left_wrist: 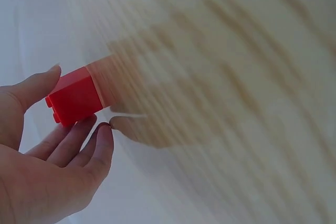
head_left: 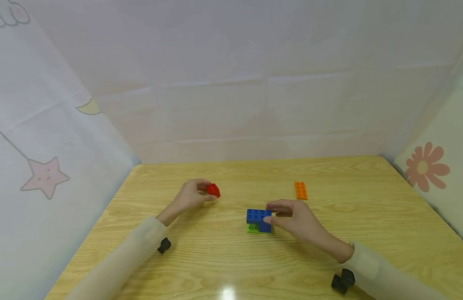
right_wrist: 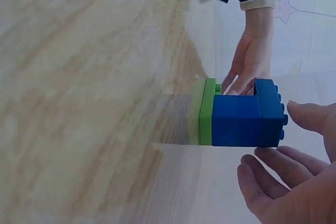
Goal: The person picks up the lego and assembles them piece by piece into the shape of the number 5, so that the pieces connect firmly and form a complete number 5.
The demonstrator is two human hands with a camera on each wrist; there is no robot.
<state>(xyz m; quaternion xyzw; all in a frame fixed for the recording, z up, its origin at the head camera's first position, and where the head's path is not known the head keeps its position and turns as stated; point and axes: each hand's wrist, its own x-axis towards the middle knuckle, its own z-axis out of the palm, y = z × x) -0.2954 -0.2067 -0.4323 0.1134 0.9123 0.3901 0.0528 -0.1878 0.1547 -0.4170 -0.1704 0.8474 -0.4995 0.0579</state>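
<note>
We note the left hand (head_left: 191,195) pinching a red brick (head_left: 213,190) at its fingertips, left of the blue-and-green stack (head_left: 256,215), whose right end sits between the right hand's (head_left: 299,220) loosely parted thumb and fingers.

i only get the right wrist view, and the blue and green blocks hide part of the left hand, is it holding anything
Observer: Yes, the left hand pinches a red block between thumb and fingers.
Operator: any other blocks on the table that i'm missing
Observer: One, an orange flat block, lying with its studs up.
Operator: which of the hands is it closer to
Observer: The right hand; the head view shows it just beyond that one.
</note>
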